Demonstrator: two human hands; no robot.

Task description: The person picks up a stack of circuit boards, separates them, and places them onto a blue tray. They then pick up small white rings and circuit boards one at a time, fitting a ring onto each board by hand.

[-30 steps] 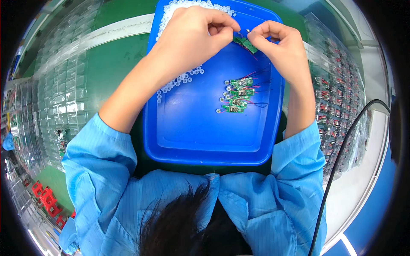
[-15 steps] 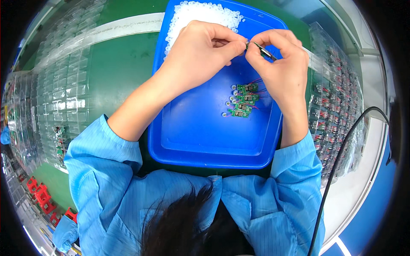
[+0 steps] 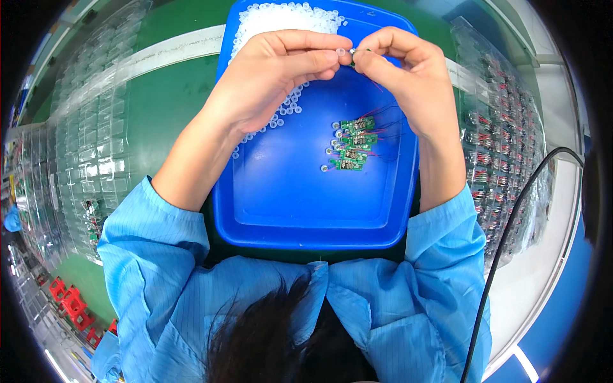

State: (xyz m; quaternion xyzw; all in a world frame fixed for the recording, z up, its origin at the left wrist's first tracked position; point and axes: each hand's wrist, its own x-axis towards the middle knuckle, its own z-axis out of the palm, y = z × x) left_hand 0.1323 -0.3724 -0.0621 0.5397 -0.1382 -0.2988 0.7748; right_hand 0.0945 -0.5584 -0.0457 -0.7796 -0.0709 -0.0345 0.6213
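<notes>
Above the far part of a blue tray, my left hand pinches a small translucent plastic ring between thumb and fingertips. My right hand is closed close beside it on a small circuit board, mostly hidden by the fingers. The board's little round silver part pokes out toward the ring; whether they touch I cannot tell. Nearer in the tray lie several green circuit boards in a column, with thin red and dark wires and round silver parts at their left ends.
White translucent rings are heaped in the tray's far left, with loose ones trailing down its left side. Clear blister trays stand at left, others full of wired parts at right. A black cable curves along the right.
My left hand now shows a translucent ring at its fingertips. The right hand has turned the board, so its silver end faces left. The tray appears slightly further left in view.
</notes>
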